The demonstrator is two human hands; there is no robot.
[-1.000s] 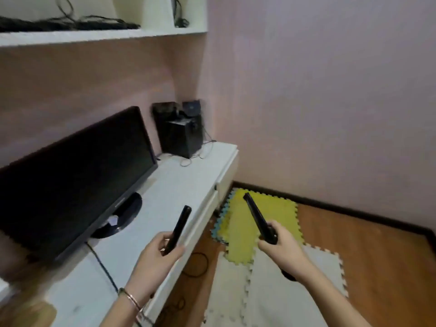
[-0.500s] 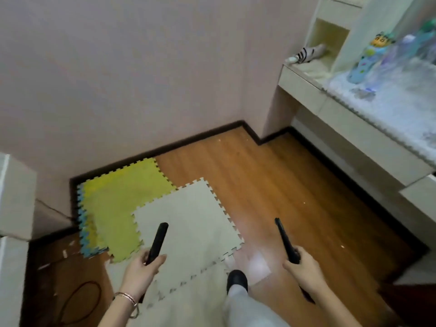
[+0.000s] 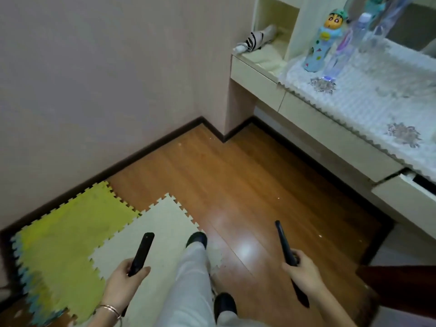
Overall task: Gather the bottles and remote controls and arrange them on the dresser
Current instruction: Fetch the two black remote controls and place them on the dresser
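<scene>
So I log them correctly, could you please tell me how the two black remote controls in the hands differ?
The left black remote control, in the left hand, shows its broad face and leans rightward; the right black remote control, in the right hand, is edge-on, looking thin, and leans leftward. Both are black and gripped low.

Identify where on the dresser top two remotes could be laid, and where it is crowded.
Free: the cloth on the dresser, from the clear bottles to the near end above the drawer. Crowded: the far end, where the cartoon-figure bottle and clear bottles stand close together. The niche beside them holds a folded umbrella.
</scene>
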